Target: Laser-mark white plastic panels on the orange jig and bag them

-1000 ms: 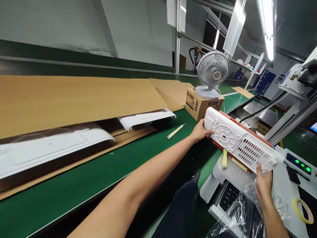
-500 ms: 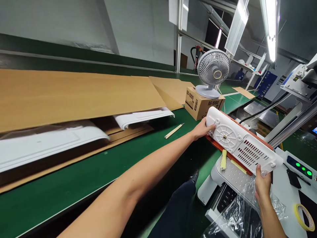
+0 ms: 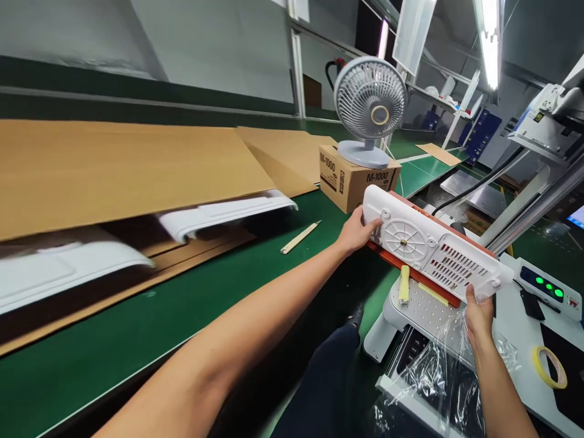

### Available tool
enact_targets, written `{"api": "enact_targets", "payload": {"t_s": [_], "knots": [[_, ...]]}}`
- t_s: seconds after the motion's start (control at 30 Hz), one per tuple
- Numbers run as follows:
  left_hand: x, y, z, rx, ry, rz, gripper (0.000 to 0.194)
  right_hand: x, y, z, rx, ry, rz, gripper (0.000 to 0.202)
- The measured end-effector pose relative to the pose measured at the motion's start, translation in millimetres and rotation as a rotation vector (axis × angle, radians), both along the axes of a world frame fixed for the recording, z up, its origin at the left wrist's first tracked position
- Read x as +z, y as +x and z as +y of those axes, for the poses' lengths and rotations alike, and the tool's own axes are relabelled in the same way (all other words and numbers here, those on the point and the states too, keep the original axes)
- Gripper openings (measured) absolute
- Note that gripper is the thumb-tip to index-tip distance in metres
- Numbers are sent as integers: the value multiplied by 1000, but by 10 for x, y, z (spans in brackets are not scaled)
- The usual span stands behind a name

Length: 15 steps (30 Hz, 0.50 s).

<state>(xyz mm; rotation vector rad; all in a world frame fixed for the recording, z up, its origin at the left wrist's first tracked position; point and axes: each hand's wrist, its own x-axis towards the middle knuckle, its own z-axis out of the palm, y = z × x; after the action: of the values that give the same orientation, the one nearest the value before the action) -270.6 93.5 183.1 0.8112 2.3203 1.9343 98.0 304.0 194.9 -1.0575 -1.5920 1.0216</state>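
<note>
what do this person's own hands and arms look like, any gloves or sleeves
The left hand and right hand are bare, without gloves. No sleeve shows on the left arm, visible past the elbow, or the right forearm. No watch or bracelet shows; some fingers are hidden, so rings can't be ruled out.

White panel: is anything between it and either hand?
Nothing visible separates the left hand from the white panel. Clear plastic bunches beside the right hand; I cannot tell whether any lies under its grip.
</note>
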Motion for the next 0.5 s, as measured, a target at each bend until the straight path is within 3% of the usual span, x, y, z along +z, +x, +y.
{"api": "enact_targets", "payload": {"t_s": [0.27, 0.5], "knots": [[-99, -34, 13, 21, -121, -1, 77, -116, 23, 101, 1, -1, -23, 78], [-45, -20, 26, -1, -150, -38, 75, -206, 72, 206, 10, 42, -134, 80]]}}
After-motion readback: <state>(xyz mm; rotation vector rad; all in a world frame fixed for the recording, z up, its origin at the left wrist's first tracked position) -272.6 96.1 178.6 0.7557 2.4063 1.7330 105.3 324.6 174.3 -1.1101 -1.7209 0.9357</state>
